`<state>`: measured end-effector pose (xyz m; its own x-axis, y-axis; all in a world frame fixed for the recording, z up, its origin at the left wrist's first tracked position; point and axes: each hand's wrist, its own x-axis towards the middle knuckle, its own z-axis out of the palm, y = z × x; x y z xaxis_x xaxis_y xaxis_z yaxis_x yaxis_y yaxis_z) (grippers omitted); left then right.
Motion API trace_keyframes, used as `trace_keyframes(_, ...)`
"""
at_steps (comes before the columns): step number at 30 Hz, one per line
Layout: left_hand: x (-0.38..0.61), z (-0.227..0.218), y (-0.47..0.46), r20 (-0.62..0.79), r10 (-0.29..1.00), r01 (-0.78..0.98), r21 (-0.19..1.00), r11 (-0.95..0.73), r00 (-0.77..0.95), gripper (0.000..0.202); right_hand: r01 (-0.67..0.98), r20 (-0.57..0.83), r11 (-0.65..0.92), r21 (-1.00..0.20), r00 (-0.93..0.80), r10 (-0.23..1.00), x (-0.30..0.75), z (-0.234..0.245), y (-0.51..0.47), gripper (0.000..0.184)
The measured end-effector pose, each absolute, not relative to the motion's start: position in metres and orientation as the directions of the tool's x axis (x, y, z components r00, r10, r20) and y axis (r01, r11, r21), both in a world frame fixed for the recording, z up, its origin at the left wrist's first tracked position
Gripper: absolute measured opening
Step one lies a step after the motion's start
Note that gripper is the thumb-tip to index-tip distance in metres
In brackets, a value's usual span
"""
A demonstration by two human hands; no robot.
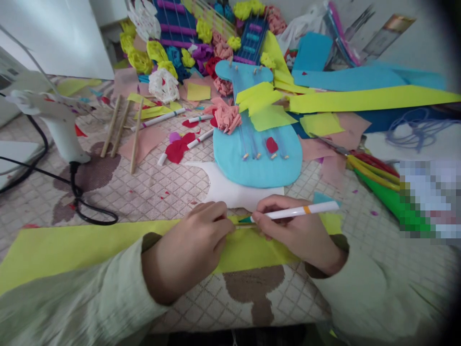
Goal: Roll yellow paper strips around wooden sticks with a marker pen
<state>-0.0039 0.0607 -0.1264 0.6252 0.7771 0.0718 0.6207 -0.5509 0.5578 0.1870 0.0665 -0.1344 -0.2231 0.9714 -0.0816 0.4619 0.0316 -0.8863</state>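
Observation:
A long strip of yellow crepe paper [90, 245] lies flat across the table in front of me, under both hands. My right hand [291, 230] grips a white marker [291, 211] with an orange band, its green tip pointing left, close above the strip. On the left, my left hand [196, 240] is closed with curled fingers resting on the yellow paper. A thin pale line, perhaps a stick, runs between the two hands; what the left fingers pinch is hidden. Just beyond them lies a light-blue guitar-like cutout [257, 168] with strings, partly over white paper [237, 190].
Wooden sticks [118, 127], capped markers [200, 139] and red scraps [178, 149] lie beyond my left hand. A white glue gun [61, 129] with a black cord stands at left. Scissors [374, 170] lie at right. Crepe paper flowers [140, 60] crowd the back.

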Motion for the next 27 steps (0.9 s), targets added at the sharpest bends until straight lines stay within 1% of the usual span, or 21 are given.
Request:
trace_keyframes(4, -0.0038, -0.1274, 0.0606, 0.088, 0.776, 0.612, 0.562, -0.556, 0.624, 0.021, 0.472, -0.078, 0.045, -0.88, -0.238, 0.968, 0.1867, -0.1345, 0.0667, 0.01)
trace_keyframes(8, -0.0036, -0.1275, 0.0619, 0.079, 0.78, 0.616, 0.566, -0.548, 0.621, 0.02, 0.458, -0.062, 0.04, -0.888, -0.207, 0.976, 0.1861, -0.1358, 0.0668, 0.01)
trace_keyframes(13, -0.0037, -0.127, 0.0624, 0.084, 0.777, 0.618, 0.555, -0.557, 0.624, 0.018, 0.454, -0.085, 0.019, -0.891, -0.208, 0.974, 0.1855, -0.1355, 0.067, 0.01)
trace_keyframes(18, -0.0043, -0.1281, 0.0612, 0.084, 0.777, 0.622, 0.55, -0.558, 0.624, 0.018, 0.441, -0.126, -0.036, -0.897, -0.177, 0.976, 0.1848, -0.1357, 0.0677, 0.012)
trace_keyframes(22, -0.0045, -0.1282, 0.0616, 0.073, 0.78, 0.63, 0.544, -0.554, 0.622, 0.018, 0.456, -0.102, -0.009, -0.89, -0.18, 0.978, 0.1848, -0.1361, 0.0678, 0.011)
trace_keyframes(27, -0.0037, -0.1268, 0.0618, 0.06, 0.777, 0.629, 0.549, -0.55, 0.627, 0.018, 0.375, -0.146, -0.076, -0.924, -0.161, 0.976, 0.184, -0.1359, 0.0668, 0.012)
